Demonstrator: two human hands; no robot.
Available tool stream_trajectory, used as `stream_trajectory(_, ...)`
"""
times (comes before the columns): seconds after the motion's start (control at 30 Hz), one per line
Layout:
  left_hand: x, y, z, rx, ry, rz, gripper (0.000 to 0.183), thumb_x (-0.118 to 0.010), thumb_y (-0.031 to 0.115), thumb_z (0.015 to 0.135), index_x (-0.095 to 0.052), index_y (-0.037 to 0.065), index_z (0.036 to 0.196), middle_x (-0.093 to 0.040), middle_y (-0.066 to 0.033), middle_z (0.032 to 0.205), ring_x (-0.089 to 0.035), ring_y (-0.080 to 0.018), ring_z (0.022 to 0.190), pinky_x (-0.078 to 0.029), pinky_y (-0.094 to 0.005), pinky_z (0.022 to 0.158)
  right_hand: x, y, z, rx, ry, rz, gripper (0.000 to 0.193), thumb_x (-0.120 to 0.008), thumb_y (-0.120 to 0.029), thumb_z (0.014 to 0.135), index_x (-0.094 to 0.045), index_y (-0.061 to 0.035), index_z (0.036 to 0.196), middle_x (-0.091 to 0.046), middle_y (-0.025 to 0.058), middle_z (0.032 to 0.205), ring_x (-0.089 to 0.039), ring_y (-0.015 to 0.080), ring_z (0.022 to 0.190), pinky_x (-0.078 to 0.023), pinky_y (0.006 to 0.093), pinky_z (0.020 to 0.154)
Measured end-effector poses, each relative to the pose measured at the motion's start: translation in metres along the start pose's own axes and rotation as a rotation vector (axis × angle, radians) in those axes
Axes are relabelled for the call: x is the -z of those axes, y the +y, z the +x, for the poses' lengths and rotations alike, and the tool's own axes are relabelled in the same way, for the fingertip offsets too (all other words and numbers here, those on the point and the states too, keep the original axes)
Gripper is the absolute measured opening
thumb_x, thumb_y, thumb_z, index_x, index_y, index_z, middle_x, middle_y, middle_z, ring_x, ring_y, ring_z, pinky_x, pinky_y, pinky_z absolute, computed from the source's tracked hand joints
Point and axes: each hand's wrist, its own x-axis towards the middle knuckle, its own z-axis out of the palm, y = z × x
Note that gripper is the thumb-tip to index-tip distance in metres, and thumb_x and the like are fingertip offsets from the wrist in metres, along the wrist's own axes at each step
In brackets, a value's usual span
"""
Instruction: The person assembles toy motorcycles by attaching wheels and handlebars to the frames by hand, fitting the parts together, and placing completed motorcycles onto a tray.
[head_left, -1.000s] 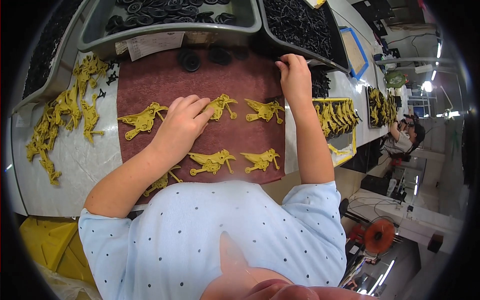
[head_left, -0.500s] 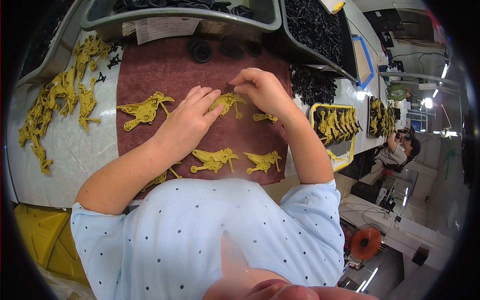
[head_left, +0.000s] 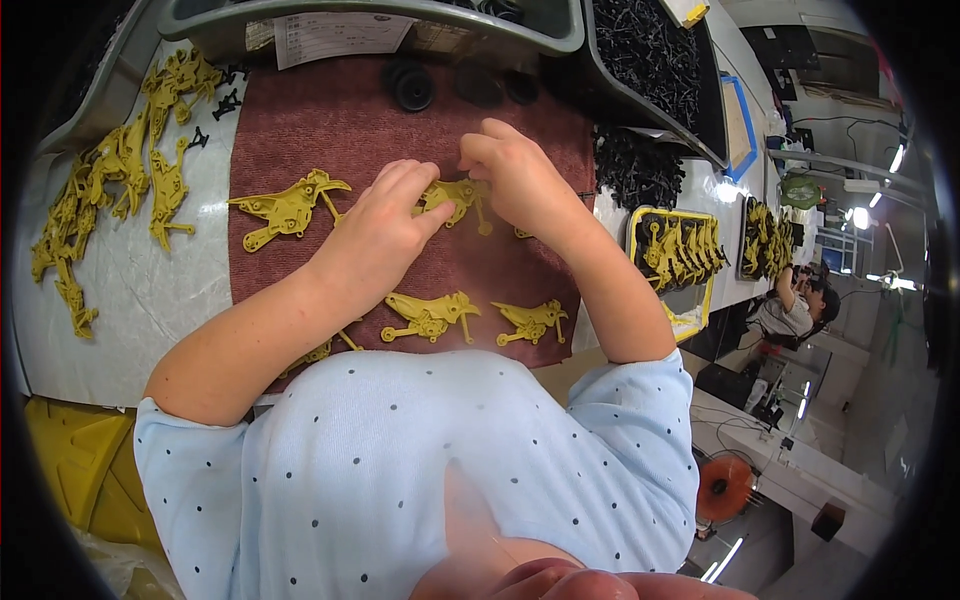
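Observation:
My left hand (head_left: 385,215) is closed on a yellow plastic part (head_left: 456,198), a moulded frame with a pointed end, pinning it to a dark red cloth (head_left: 290,120). My right hand (head_left: 515,180) is just right of that part, fingers curled together over its far right end; what they hold, if anything, is hidden. Another yellow part (head_left: 285,212) lies left of my left hand. Nearer me are two more, a yellow part (head_left: 430,316) and a yellow part (head_left: 531,322). A further one is partly covered by my left forearm.
Black wheels (head_left: 410,85) lie at the cloth's far side, below a grey bin (head_left: 480,25). Yellow parts are heaped (head_left: 85,220) at left. A black tray (head_left: 655,80) of small black pieces stands far right, near a yellow-rimmed tray (head_left: 680,250). A co-worker (head_left: 790,305) sits farther right.
My right fingers have curled inward and shifted slightly away from me. The small black piece seen at their tips no longer shows. My left hand stays on the yellow part.

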Motion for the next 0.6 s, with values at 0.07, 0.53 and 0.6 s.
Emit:
stream_trajectory(0.07, 0.0, 0.0, 0.001, -0.008, 0.004, -0.003, 0.035, -0.059, 0.0, 0.075, -0.066, -0.003, 0.109, -0.051, -0.0222, 0.12, -0.05, -0.0366, 0.116, -0.043, -0.0398, 0.099, 0.001, -0.003, 0.001, -0.043, -0.025, -0.025, 0.012, -0.059, 0.01, 0.074, -0.056, 0.0014, 0.083, -0.053, 0.0159, 0.084, -0.056, 0.0383, 0.082, -0.047, 0.041, 0.07)
stream_trajectory(0.53, 0.0, -0.003, 0.0, -0.004, -0.006, -0.017, 0.036, -0.058, 0.001, 0.074, -0.067, 0.001, 0.11, -0.051, -0.0205, 0.121, -0.05, -0.0351, 0.117, -0.043, -0.0388, 0.1, 0.014, 0.008, -0.002, -0.351, -0.091, 0.342, 0.018, -0.073, -0.014, 0.079, -0.068, -0.0005, 0.09, -0.062, 0.0098, 0.086, -0.058, 0.0172, 0.08, -0.048, 0.0312, 0.072)
stream_trajectory(0.6, 0.0, -0.003, 0.001, -0.014, -0.007, -0.016, 0.036, -0.058, 0.001, 0.074, -0.067, 0.001, 0.11, -0.052, -0.0206, 0.121, -0.05, -0.0351, 0.117, -0.043, -0.0387, 0.1, 0.005, 0.012, -0.003, -0.269, -0.025, 0.22, 0.02, -0.074, -0.016, 0.078, -0.066, 0.0001, 0.086, -0.061, 0.0105, 0.086, -0.057, 0.0189, 0.08, -0.047, 0.0321, 0.072)
